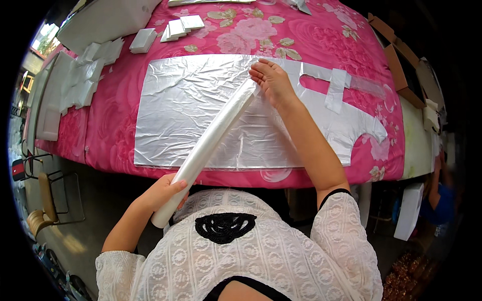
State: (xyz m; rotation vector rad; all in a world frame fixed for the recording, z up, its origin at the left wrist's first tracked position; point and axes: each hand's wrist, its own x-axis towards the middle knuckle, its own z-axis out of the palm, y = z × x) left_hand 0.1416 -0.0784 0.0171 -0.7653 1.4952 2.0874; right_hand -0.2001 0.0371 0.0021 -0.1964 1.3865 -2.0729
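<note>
White roll (pixel 205 148): long, slim, slanted across plastic bag (pixel 257 134). Bag silvery-white, wrinkled, spread flat, handles at right.

left hand (pixel 164 191) partly hidden, white box (pixel 108 22) cropped

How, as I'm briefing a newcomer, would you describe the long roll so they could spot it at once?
Find the pink flowered cloth, then the crinkled silvery sheeting on it. The whitish roll slants over it, left hand gripping near the lower end, right hand at the upper. It is a long rounded tube, while the sheeting lies flat.
</note>
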